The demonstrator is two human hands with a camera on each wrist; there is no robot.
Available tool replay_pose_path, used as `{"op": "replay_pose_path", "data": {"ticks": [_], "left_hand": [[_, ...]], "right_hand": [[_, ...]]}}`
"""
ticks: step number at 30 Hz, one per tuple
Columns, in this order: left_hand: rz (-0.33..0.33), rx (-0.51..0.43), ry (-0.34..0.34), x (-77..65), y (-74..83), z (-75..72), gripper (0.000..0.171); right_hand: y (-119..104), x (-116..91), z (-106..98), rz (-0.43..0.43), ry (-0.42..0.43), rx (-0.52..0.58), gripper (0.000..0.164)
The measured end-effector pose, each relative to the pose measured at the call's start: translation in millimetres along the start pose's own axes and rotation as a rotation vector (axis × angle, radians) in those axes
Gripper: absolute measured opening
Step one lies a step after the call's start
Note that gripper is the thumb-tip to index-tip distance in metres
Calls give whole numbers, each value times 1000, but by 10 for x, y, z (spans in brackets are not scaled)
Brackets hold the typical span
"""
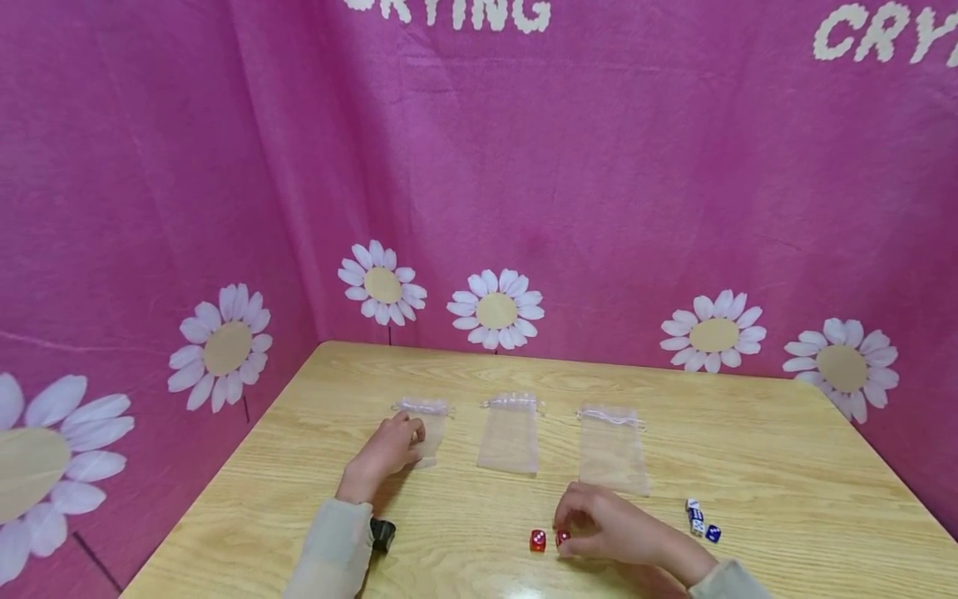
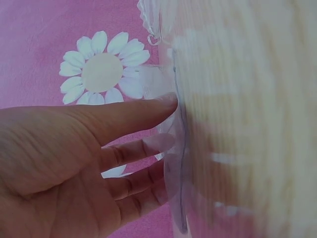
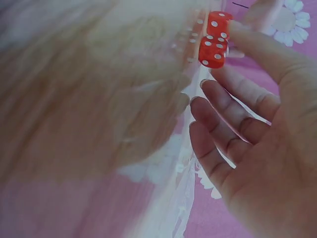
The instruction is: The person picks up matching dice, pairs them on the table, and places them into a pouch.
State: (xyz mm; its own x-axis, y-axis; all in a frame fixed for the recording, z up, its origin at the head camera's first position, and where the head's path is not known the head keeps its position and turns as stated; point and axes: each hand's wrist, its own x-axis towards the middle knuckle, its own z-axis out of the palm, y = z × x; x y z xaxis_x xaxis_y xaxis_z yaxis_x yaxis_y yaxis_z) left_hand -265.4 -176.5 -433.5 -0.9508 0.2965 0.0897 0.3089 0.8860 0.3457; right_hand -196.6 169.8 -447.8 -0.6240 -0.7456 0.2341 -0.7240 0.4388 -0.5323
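Note:
My left hand [image 1: 392,445] rests at the left sheer drawstring pouch [image 1: 432,447], covering part of it. In the left wrist view, the thumb [image 2: 143,111] and fingertips touch the thin fabric, with a gap between thumb and fingers. Down at the front, my right hand [image 1: 617,528] pinches a red die [image 1: 563,538] between thumb and index finger, low at the tabletop. A second red die [image 1: 537,541] sits just left of it. Both red dice [image 3: 213,52] overlap in the right wrist view, where the other fingers spread loosely below them.
Two more sheer pouches lie flat, a middle pouch [image 1: 509,437] and a right pouch [image 1: 614,453]. Right of my right hand are white dice [image 1: 698,527] and blue dice [image 1: 713,533] in a small cluster. A pink flowered cloth [image 1: 599,208] hangs behind the wooden table [image 1: 718,433].

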Motion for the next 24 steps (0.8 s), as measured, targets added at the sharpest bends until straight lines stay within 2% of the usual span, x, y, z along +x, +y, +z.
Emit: {"op": "replay_pose_path", "data": {"ticks": [5,11,19,24], "left_hand": [[38,-14,5,3,1,1,9],[37,-33,-5,10,-1,-2,7],[56,-49,10,40,29,-45,7],[68,-60,52,44,68,-67,11]], "right_hand": [[1,-18,-16,50,36,84,14],[10,-26,-42,105,83,139,9],[35,-31,-62,223,160,229,17],[34,-26,-78,298,170,301,21]]}}
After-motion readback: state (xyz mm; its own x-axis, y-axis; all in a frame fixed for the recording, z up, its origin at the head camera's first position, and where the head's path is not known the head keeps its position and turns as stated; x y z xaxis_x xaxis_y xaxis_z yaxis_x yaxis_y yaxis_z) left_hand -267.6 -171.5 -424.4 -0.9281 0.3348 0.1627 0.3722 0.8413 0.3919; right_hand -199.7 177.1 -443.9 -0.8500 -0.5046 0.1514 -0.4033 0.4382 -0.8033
